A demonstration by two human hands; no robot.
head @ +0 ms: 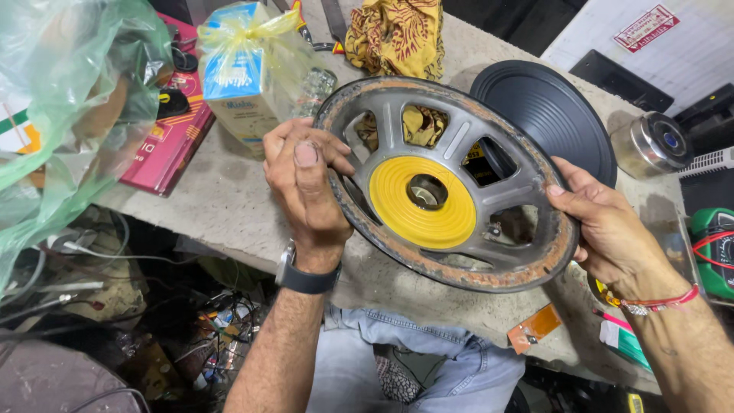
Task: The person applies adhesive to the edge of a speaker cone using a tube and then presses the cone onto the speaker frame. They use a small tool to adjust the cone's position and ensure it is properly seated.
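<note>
I see my left hand [306, 187] clamped on the left rim of a round metal speaker frame [447, 183], thumb on top and fingers curled behind the edge, so the fingertips are hidden. My right hand [608, 229] grips the right rim, thumb pressed on the rusty edge, with the other fingers out of sight underneath. The frame sits tilted above the front edge of the workbench [229, 203], held clear of it as far as I can tell. At its centre is a yellow ribbed disc [420, 203] around a metal hole whose inside I cannot make out.

Behind the frame a black speaker cone [558, 115] lies on the bench, its lower left part covered by the frame. Through the frame's openings I glimpse bits of a yellow patterned cloth [394, 34], the rest of which lies farther back.

To the left, a carton wrapped in a clear bag knotted with yellow plastic [245, 69] stands on the bench; what the carton holds is not visible. A large green translucent bag [61, 107] fills the left edge, cut off by the picture, its contents only vague shapes. At the right edge a green multimeter [715, 248] is cut off too.
</note>
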